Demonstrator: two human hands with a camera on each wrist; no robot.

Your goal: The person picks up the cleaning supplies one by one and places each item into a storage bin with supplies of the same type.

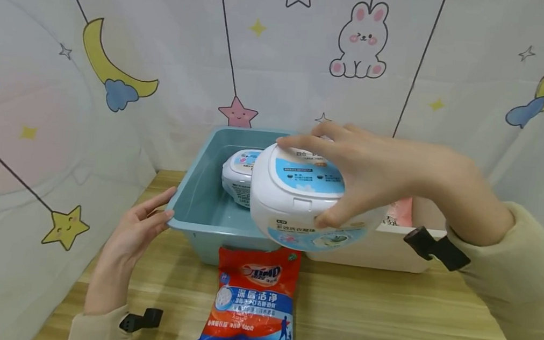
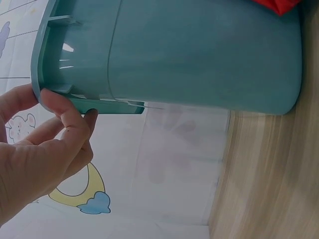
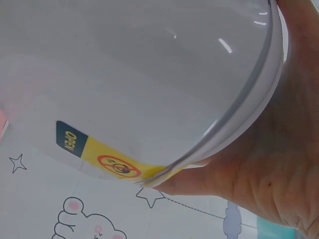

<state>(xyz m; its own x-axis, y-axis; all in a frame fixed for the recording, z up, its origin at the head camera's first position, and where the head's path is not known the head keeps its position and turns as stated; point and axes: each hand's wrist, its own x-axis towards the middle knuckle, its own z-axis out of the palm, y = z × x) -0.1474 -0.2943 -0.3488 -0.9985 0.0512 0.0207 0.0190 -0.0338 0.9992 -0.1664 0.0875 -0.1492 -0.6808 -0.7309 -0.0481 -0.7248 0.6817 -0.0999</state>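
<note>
My right hand (image 1: 374, 163) grips a white laundry detergent tub (image 1: 270, 191) with a blue label, thumb at the front and fingers over the lid. The tub is held up over the right part of a blue-green bin (image 1: 199, 227), covering some of it. The right wrist view shows the tub's smooth side (image 3: 149, 74) and a yellow "OPEN" sticker. Meanwhile my left hand (image 1: 138, 226) pinches the bin's rim at its left front corner; thumb and fingers on the rim show in the left wrist view. Inside the bin sits another white tub (image 1: 238, 180), partly hidden.
A red-and-blue bag of washing powder (image 1: 255, 311) lies on the wooden table (image 1: 385, 320), against the bin's front. To the right stands a cream bin (image 1: 366, 254) with a pink pack (image 1: 402, 209) inside. A printed cloth (image 1: 299, 75) hangs behind and at both sides.
</note>
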